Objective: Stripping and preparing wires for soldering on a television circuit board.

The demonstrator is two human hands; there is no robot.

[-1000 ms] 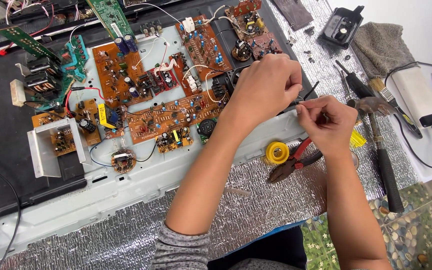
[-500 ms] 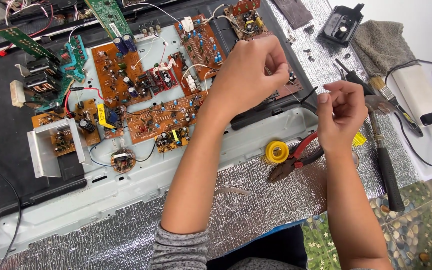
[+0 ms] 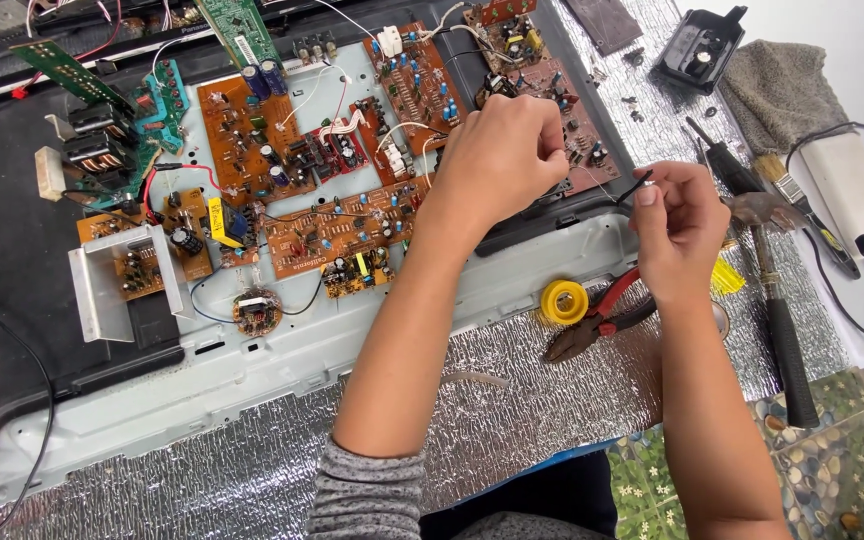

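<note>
Right-hand fingers (image 3: 652, 192): pinched together on a thin wire (image 3: 635, 187), dark at the gripped end, held just right of frame centre, above the pale chassis rim (image 3: 552, 265).
Right hand (image 3: 687, 225): raised off the work surface, thumb and forefinger closed on the wire.
Left hand (image 3: 502, 155): curled over the brown circuit board (image 3: 562, 120) in the upper centre; fingertips are bunched, apparently on the wire's far end, though what they grip cannot be told.
Wire: judged very light, limp and easily kinked; likely slippery under bare fingers. It is best taken close to the end being worked, with a fingertip pinch, not a pull.
Adjacent items: yellow solder spool (image 3: 563, 301) and red-handled pliers (image 3: 602, 318), just below the right hand on the silver foil mat (image 3: 512, 420). A hammer (image 3: 777, 300) and a brush (image 3: 802, 205) are laid at the right. A grey cloth (image 3: 777, 90) and a black plastic part (image 3: 700, 48) are at upper right. Orange boards (image 3: 332, 225) are spread left of centre.
</note>
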